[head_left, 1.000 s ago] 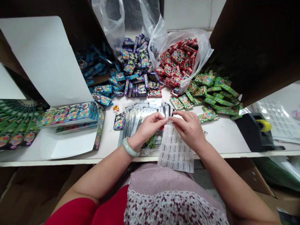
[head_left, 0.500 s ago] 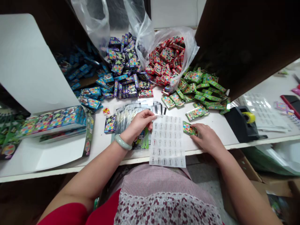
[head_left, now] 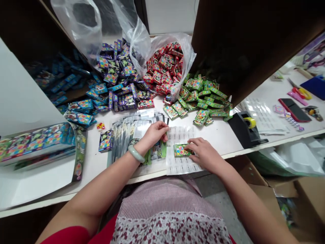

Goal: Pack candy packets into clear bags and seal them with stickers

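My right hand (head_left: 204, 154) pinches a small green printed packet (head_left: 180, 150) flat against a sheet of round labels (head_left: 184, 159). My left hand (head_left: 153, 136) rests over a fanned stack of foil-backed packets (head_left: 129, 134), its fingertips curled at the left edge of the label sheet. A jade bangle (head_left: 136, 153) circles my left wrist. Beside the stack lies a small purple box (head_left: 105, 140).
Heaps of blue, purple and green packets cover the back of the white table (head_left: 223, 142), with red ones in a plastic bag (head_left: 165, 64). A tape dispenser (head_left: 245, 127) stands right, a long printed box (head_left: 38, 145) left. Scissors (head_left: 301, 93) and a phone (head_left: 294, 110) lie far right.
My right hand has carried the green packet left, from the sheet's right edge onto its middle. The view has swung, shifting the table contents leftward in the picture.
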The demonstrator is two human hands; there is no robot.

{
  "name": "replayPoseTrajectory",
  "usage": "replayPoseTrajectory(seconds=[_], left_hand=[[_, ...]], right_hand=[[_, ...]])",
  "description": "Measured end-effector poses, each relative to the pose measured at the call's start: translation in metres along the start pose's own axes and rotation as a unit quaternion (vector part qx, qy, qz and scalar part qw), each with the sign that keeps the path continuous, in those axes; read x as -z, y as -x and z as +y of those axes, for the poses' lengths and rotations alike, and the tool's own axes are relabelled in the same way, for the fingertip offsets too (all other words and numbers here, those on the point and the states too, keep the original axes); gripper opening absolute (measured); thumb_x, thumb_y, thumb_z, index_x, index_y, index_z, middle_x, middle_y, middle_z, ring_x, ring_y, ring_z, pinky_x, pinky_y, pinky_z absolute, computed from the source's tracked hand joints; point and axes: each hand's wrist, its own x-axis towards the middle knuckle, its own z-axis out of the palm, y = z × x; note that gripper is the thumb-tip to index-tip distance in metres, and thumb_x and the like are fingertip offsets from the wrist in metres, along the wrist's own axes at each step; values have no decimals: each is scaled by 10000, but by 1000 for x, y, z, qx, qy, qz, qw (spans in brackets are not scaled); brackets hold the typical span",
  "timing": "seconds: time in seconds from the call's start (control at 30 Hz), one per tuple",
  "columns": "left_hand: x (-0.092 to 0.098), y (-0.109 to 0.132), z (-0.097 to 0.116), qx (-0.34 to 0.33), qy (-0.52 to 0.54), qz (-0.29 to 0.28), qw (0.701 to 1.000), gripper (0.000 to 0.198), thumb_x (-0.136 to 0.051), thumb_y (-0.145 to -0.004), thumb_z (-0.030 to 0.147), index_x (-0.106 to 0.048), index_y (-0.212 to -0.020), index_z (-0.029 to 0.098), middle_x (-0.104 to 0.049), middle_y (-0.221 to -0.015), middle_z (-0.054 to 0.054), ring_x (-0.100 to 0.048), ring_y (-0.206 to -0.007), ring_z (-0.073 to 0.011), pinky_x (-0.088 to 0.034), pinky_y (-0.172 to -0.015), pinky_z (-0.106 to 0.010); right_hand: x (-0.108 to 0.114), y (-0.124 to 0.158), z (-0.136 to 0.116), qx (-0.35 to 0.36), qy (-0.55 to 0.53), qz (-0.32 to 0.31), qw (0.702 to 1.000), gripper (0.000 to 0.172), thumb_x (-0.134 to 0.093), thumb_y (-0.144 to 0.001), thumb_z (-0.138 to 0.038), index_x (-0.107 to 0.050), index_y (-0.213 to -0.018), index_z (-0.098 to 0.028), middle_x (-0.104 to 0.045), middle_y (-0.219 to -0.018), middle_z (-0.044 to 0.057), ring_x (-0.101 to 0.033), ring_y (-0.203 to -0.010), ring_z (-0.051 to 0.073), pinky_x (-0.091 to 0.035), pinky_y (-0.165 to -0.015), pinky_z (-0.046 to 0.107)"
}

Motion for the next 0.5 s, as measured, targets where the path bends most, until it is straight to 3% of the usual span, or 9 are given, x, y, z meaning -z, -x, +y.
replayPoseTrajectory(seconds=[0.07, 0.17, 0.23, 0.3, 0.4, 0.5], left_hand=[[13, 8, 6, -20, -31, 21, 999, 190, -704, -762, 243, -573, -878, 169, -655, -728, 5, -535, -406, -78, -422, -415, -210], [54, 31, 7, -88, -137, 94, 982, 277, -671, -777, 307, -586, -1013, 187, -664, -965, -37, -587, -570, -100, -482, -537, -238], [88, 50, -1, -109, -252, 177, 945, 332, -638, -798, 378, -576, -1067, 193, -647, -985, -50, -613, -749, -161, -512, -687, -291], [119, 69, -14, -88, -382, 261, 882, 414, -639, -784, 430, -564, -1104, 179, -623, -1011, -71, -596, -871, -223, -501, -796, -364], [140, 94, -31, -33, -512, 277, 812, 570, -712, -707, 508, -561, -1107, 131, -581, -1050, -120, -535, -1044, -320, -450, -920, -453], [140, 106, -40, -5, -543, 258, 799, 616, -742, -696, 516, -551, -1126, 119, -542, -1097, -141, -487, -1109, -344, -424, -959, -468]], right_hand=[[-3, 2, 4, -5, 8, -8, 1000, 328, -678, -793, -136, -681, -1113, -204, -623, -1204, 129, -559, -1097, 299, -490, -908, 462], [2, 7, 14, 9, -18, -9, 1000, 331, -665, -831, -200, -669, -1160, -234, -607, -1218, 124, -553, -1127, 282, -487, -934, 448], [9, 7, 18, 17, -47, 0, 999, 297, -634, -869, -233, -657, -1164, -226, -605, -1211, 119, -560, -1122, 263, -482, -951, 436], [16, -2, 16, 23, -76, 20, 997, 261, -592, -902, -243, -641, -1154, -200, -617, -1187, 118, -573, -1101, 245, -479, -955, 424], [22, -36, -1, 68, -114, 35, 991, 214, -555, -926, -246, -630, -1123, -209, -650, -1133, 92, -589, -1072, 227, -479, -943, 404], [19, -93, -36, 123, -135, 7, 983, 182, -564, -924, -253, -637, -1089, -235, -675, -1100, 59, -604, -1046, 213, -480, -921, 369]])
